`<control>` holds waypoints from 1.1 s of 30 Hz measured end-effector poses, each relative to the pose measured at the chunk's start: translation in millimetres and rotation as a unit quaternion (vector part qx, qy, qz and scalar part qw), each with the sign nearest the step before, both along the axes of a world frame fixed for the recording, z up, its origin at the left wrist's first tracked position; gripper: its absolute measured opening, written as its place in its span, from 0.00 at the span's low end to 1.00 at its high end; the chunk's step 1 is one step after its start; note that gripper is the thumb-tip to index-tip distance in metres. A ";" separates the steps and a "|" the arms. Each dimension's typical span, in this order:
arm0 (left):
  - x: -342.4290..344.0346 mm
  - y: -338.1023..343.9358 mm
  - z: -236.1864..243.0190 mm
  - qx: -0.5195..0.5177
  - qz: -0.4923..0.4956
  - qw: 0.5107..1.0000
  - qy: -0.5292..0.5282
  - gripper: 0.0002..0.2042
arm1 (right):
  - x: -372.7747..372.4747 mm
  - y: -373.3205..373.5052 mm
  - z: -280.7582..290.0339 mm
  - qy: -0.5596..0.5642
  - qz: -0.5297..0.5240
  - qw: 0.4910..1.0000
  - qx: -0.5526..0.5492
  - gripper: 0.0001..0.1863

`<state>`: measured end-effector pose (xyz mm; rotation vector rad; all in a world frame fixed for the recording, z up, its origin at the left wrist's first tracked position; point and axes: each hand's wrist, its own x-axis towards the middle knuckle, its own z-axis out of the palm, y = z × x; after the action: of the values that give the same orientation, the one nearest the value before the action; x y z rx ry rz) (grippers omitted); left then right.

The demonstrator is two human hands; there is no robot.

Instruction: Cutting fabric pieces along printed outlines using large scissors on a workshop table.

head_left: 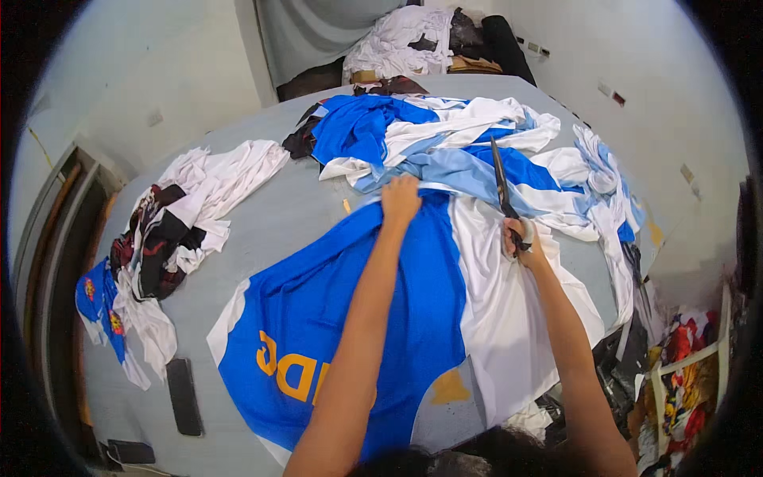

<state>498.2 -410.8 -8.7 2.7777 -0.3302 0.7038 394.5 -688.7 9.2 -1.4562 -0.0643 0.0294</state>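
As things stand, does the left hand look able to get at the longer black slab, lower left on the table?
Probably yes, after letting go: the left hand appears to grip the blue cloth, but the longer black slab lies uncovered on the grey table.

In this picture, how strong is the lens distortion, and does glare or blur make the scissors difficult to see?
Head view: strong distortion, the edge of the table bows and the corners are black; head view: no strong glare on the scissors, their dark outline is easy to see; head view: the far white pile shows less fine detail.
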 end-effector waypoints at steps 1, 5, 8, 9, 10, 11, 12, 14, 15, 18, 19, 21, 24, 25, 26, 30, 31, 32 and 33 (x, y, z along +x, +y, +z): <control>3.4 13.5 2.0 -0.032 0.016 0.999 0.017 0.15 | 6.9 0.9 -2.0 0.001 -0.003 1.000 0.011 0.16; 2.3 151.7 -1.2 -0.109 0.254 0.960 0.045 0.11 | 27.2 51.5 13.0 -0.061 -0.023 0.995 -0.081 0.14; -37.7 243.7 -0.6 -0.125 0.450 0.884 0.001 0.10 | 37.9 83.8 11.3 -0.055 -0.070 0.991 -0.101 0.12; -60.5 299.4 -3.0 -0.138 0.514 0.846 -0.046 0.10 | 37.6 105.6 11.5 -0.083 -0.041 0.994 -0.049 0.11; -75.9 311.6 -0.5 -0.126 0.552 0.824 -0.008 0.09 | 31.8 109.8 6.6 -0.069 -0.038 0.996 -0.047 0.11; -88.0 306.0 4.7 -0.131 0.567 0.813 0.001 0.11 | 20.0 109.4 11.2 -0.065 -0.065 0.994 -0.060 0.11; -110.8 332.4 11.1 -0.120 0.557 0.822 -0.003 0.15 | 4.9 124.8 15.8 -0.061 -0.071 0.994 -0.060 0.11; -134.1 332.0 21.9 -0.030 0.535 0.845 0.006 0.24 | -39.5 133.6 15.6 -0.050 -0.015 0.999 -0.001 0.13; -151.4 339.8 26.2 0.031 0.471 0.877 -0.092 0.27 | -74.0 142.7 25.7 -0.034 0.030 0.998 0.051 0.14; -201.8 256.6 42.7 0.095 0.241 0.956 -0.141 0.33 | -155.0 122.4 26.7 0.055 0.122 0.991 0.017 0.14; -224.6 218.9 44.2 0.094 0.192 0.970 -0.115 0.32 | -171.7 108.7 18.6 0.053 0.116 0.992 -0.022 0.13; -279.7 154.2 32.4 -0.006 0.066 0.998 0.012 0.33 | -174.3 87.3 10.6 0.107 0.116 0.987 -0.030 0.13; -359.1 72.0 24.5 0.036 -0.124 0.982 0.138 0.32 | -146.4 3.2 -50.0 0.162 0.122 0.977 0.065 0.15; -376.2 61.8 18.2 0.050 -0.180 0.974 0.126 0.31 | -133.2 2.6 -40.8 0.127 0.088 0.988 -0.010 0.16; -384.7 57.7 19.8 0.049 -0.183 0.974 0.126 0.31 | -119.6 1.4 -24.4 0.089 0.050 0.991 -0.089 0.17; -405.4 37.8 29.6 0.062 -0.183 0.963 0.188 0.32 | -81.3 -21.9 -0.9 -0.027 -0.030 0.999 -0.012 0.19; -410.3 30.1 28.5 0.061 -0.201 0.959 0.190 0.32 | -67.9 -39.2 -2.4 -0.042 -0.057 0.997 -0.012 0.18; -416.3 23.6 26.6 0.060 -0.216 0.955 0.193 0.33 | -56.1 -53.4 -7.4 -0.056 -0.082 0.995 -0.011 0.17; -423.7 18.5 25.6 0.054 -0.242 0.952 0.180 0.31 | -47.1 -59.6 -11.3 -0.059 -0.088 0.994 -0.013 0.17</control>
<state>74.5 -392.3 16.8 2.6787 -0.9449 0.0626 347.4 -748.3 -2.1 -1.4849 -0.0317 -0.2008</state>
